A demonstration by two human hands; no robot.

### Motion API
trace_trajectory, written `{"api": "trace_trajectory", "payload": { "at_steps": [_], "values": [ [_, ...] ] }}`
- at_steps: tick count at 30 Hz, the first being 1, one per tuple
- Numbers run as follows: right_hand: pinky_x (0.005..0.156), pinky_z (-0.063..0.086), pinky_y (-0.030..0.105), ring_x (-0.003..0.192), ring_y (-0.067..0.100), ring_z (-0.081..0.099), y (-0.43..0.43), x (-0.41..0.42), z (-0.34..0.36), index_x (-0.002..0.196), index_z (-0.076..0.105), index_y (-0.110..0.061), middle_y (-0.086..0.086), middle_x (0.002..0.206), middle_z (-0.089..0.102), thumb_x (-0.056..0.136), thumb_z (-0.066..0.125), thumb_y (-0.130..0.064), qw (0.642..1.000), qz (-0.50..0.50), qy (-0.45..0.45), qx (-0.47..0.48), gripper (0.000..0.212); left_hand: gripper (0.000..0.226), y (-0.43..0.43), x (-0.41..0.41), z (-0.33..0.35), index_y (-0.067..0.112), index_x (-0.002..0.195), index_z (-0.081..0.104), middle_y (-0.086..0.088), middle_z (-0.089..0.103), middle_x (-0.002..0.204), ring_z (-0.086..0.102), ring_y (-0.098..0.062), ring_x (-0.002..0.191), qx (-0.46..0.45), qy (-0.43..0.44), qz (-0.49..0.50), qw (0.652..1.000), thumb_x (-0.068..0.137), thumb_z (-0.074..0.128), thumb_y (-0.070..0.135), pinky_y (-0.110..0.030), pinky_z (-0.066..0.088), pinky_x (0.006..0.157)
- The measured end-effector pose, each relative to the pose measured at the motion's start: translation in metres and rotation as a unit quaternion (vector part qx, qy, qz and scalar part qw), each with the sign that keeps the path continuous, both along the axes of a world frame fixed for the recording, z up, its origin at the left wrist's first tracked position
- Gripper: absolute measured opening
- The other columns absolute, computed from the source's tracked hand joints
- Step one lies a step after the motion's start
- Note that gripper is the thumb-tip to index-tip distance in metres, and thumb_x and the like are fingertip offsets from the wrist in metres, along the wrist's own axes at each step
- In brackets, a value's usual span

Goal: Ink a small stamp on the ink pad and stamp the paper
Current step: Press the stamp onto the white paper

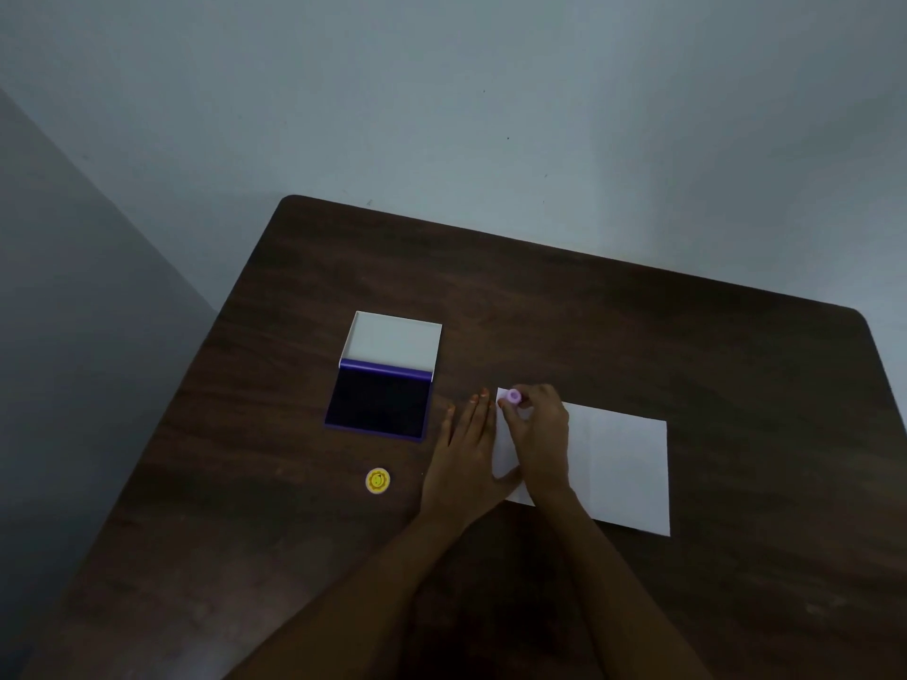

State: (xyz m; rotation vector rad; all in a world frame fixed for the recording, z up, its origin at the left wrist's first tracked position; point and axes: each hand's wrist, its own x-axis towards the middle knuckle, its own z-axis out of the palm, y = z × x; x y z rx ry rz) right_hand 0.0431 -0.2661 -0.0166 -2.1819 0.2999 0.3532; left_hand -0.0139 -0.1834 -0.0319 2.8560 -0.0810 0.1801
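two hands are at the near-left corner of the paper (623,463). the right hand (537,429) pinches a small pink stamp (514,397) upright over that corner, seemingly pressed down or just above it; contact is hidden. the left hand (464,454) lies flat and released, fingers spread on the table (638,311), its thumb touching the sheet's left edge. the ink pad (380,409) sits open well to the left, lid folded back. a yellow round cap (378,481) lies near it. inking looks done, judging by position; no printed mark shows yet, so the stamping itself seems underway
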Motion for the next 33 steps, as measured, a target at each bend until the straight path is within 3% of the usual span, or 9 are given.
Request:
{"api": "trace_trajectory", "payload": {
  "at_steps": [6,12,19,22,24,25,27,30,33],
  "values": [
    [0.102,0.03,0.035,0.118,0.033,0.043,0.0,-0.001,0.0,0.12,0.044,0.001,0.023,0.129,0.048,0.089,0.05,-0.025,1.0,0.014,-0.002,0.003,0.041,0.085,0.001,0.001,-0.001,0.001,0.115,0.058,-0.014,0.064,0.118,0.061,-0.026,0.108,-0.006,0.008,-0.004,1.0,0.055,0.075,0.059,-0.051,0.049,0.085],
    [0.102,0.03,0.037,0.117,0.034,0.043,0.0,0.0,0.0,0.119,0.044,0.001,0.024,0.128,0.048,0.089,0.049,-0.027,1.0,0.006,0.01,0.001,0.042,0.085,0.001,0.001,-0.001,-0.001,0.111,0.06,-0.017,0.067,0.112,0.065,-0.029,0.102,-0.035,0.013,-0.004,0.999,0.049,0.08,0.054,-0.054,0.052,0.077],
    [0.099,0.033,0.037,0.113,0.034,0.046,0.001,-0.003,0.004,0.116,0.048,0.001,0.024,0.124,0.051,0.088,0.051,-0.028,1.0,-0.01,0.001,0.016,0.041,0.086,0.001,0.001,-0.005,-0.002,0.116,0.055,-0.02,0.063,0.119,0.061,-0.033,0.108,-0.059,0.036,-0.011,0.998,0.053,0.08,0.051,-0.059,0.047,0.084],
    [0.101,0.032,0.037,0.116,0.034,0.045,0.005,0.0,0.008,0.117,0.047,0.001,0.023,0.127,0.05,0.086,0.048,-0.037,0.999,-0.028,0.014,0.031,0.049,0.087,0.001,0.002,-0.009,0.0,0.13,0.041,-0.02,0.047,0.136,0.044,-0.033,0.127,-0.091,0.056,-0.012,0.994,0.067,0.071,0.052,-0.055,0.021,0.106],
    [0.099,0.033,0.032,0.114,0.031,0.046,0.007,0.005,0.013,0.115,0.05,-0.001,0.02,0.126,0.051,0.082,0.046,-0.047,0.997,-0.066,0.024,0.039,0.057,0.088,0.002,0.002,-0.014,0.007,0.139,0.025,-0.015,0.028,0.149,0.024,-0.028,0.138,-0.118,0.069,-0.013,0.991,0.075,0.059,0.057,-0.043,-0.003,0.111],
    [0.096,0.034,0.029,0.11,0.028,0.049,0.004,0.008,0.015,0.112,0.053,-0.002,0.019,0.123,0.054,0.084,0.051,-0.042,0.997,-0.065,0.022,0.04,0.049,0.089,0.002,0.002,-0.016,0.01,0.141,0.019,-0.012,0.022,0.152,0.018,-0.025,0.14,-0.128,0.071,-0.011,0.989,0.077,0.055,0.059,-0.039,-0.007,0.111],
    [0.088,0.038,0.027,0.101,0.018,0.052,-0.005,0.012,0.017,0.105,0.06,-0.008,0.011,0.112,0.062,0.083,0.06,-0.027,0.993,-0.085,0.016,0.074,0.029,0.09,0.002,0.002,-0.018,0.013,0.142,0.012,-0.01,0.016,0.154,0.012,-0.02,0.141,-0.142,0.077,-0.003,0.987,0.078,0.049,0.064,-0.035,-0.007,0.111],
    [0.078,0.04,0.021,0.099,0.013,0.054,-0.025,0.011,0.027,0.095,0.065,-0.017,-0.009,0.09,0.064,0.083,0.061,-0.025,0.961,-0.178,0.028,0.209,0.015,0.091,0.001,0.002,-0.018,0.013,0.143,0.008,-0.009,0.013,0.154,0.008,-0.019,0.141,-0.135,0.073,0.001,0.988,0.079,0.043,0.066,-0.035,-0.008,0.111],
    [0.097,0.036,0.026,0.093,0.005,0.051,-0.042,0.011,0.033,0.079,0.061,-0.024,0.014,0.108,0.062,0.087,0.054,-0.021,0.93,-0.202,0.078,0.298,0.011,0.091,0.002,0.002,-0.02,0.011,0.143,0.005,-0.01,0.01,0.155,0.006,-0.019,0.142,-0.12,0.069,-0.001,0.99,0.08,0.041,0.066,-0.035,-0.01,0.111]
  ]
}}
